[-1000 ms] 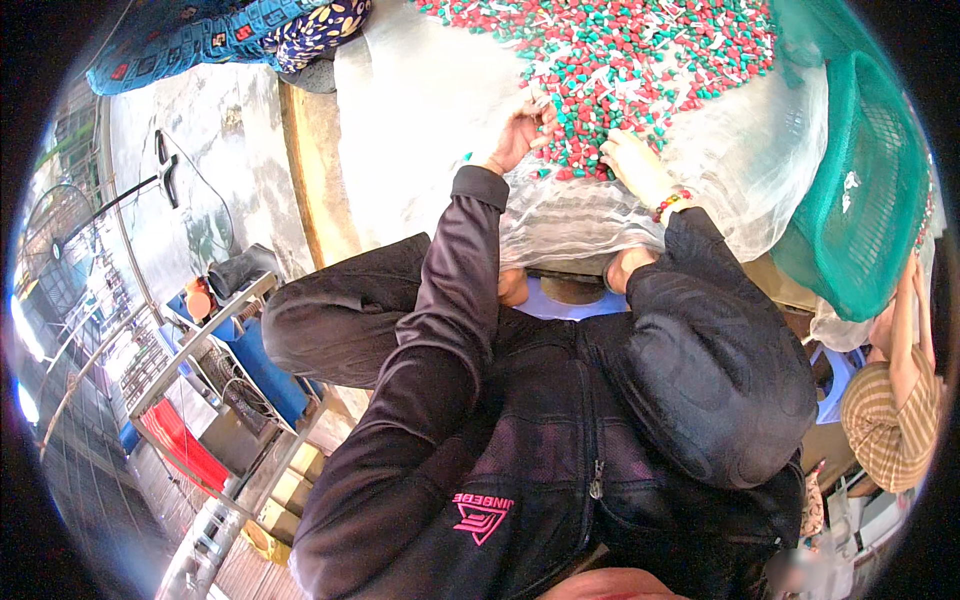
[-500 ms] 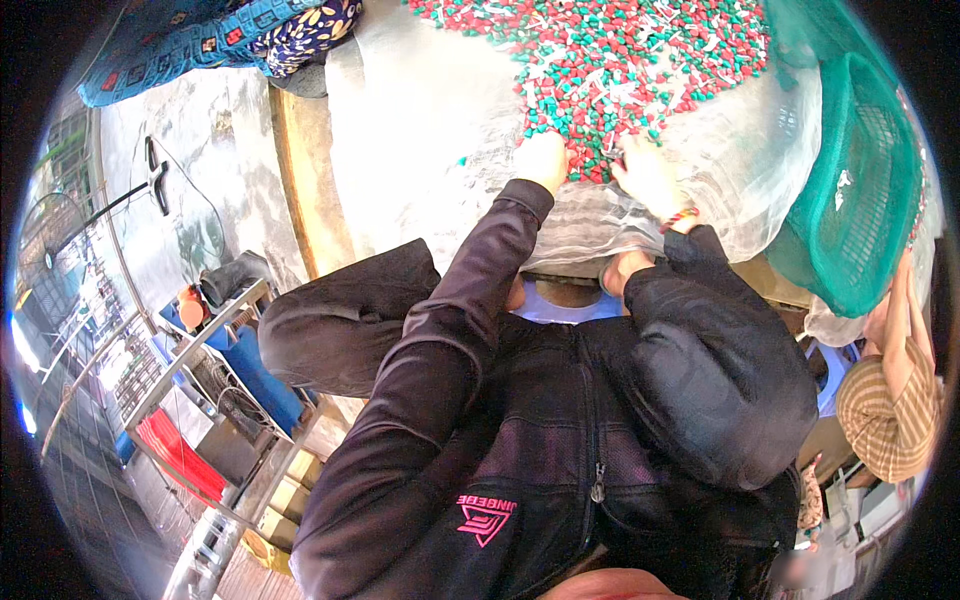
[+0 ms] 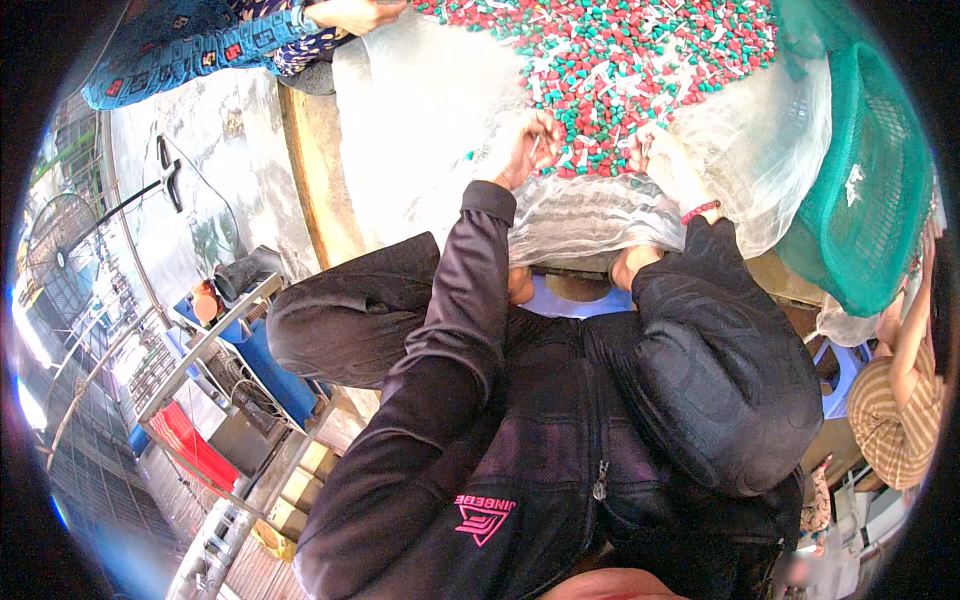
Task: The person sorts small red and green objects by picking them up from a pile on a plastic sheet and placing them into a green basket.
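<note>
A heap of small red and green pieces [image 3: 600, 90], mixed with thin white strips, lies spread over a pale translucent sheet [image 3: 430, 110]. At the heap's near left edge is my left hand [image 3: 528, 150], turned partly palm-up with its fingers curled; a pale sliver shows near the fingertips, too small to name. My right hand [image 3: 662, 158] reaches to the near right edge, fingers pinched together over the pieces. Whatever it grips is hidden. Bunched folds of the sheet run below both hands.
A green mesh basket [image 3: 875, 190] stands to the right. At the upper left is another person's hand [image 3: 362, 14] with a blue patterned sleeve [image 3: 200, 60]. Another person in a striped top [image 3: 890, 420] sits at the right. A fan [image 3: 75, 245] and a metal shelf [image 3: 215, 350] stand left.
My left hand has drawn back slightly left and rolled so its curled fingers show. The right hand has shifted slightly. The other person's hand has come into view at the upper left.
</note>
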A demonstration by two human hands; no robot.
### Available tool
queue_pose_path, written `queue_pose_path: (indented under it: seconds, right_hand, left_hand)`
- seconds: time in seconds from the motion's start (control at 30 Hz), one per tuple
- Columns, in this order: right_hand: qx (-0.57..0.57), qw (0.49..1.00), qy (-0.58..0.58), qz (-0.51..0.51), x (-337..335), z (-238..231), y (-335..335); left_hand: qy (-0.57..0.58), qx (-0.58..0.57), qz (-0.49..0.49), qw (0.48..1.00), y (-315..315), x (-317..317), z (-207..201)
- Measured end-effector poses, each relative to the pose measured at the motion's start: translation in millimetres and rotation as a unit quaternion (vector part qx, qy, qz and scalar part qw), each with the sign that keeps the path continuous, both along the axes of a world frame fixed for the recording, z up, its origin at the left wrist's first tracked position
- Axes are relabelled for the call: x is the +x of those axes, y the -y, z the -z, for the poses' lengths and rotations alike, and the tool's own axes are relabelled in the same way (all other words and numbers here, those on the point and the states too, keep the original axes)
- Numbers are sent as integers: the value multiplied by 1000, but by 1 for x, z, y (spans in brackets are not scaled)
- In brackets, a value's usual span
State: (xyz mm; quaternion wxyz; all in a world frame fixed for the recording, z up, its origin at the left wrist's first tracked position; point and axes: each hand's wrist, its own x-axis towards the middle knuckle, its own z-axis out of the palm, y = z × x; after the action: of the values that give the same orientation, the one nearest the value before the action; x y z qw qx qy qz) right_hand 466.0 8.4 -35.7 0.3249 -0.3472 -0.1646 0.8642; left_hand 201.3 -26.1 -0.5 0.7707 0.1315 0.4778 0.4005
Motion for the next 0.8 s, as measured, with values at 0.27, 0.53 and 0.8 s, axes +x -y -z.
queue_pose_path:
  seconds: [0.27,0.53,0.8]
  right_hand:
    - [185,899,363,-159,9,-4,-2]
    - [627,405,614,-258,-17,4,14]
    - [119,946,279,-113,-1,-44,-16]
  left_hand:
    - [-671,179,187,695,48,38,49]
    - [-713,238,268,603,42,48,40]
    - [-441,116,202,867,0,19,-6]
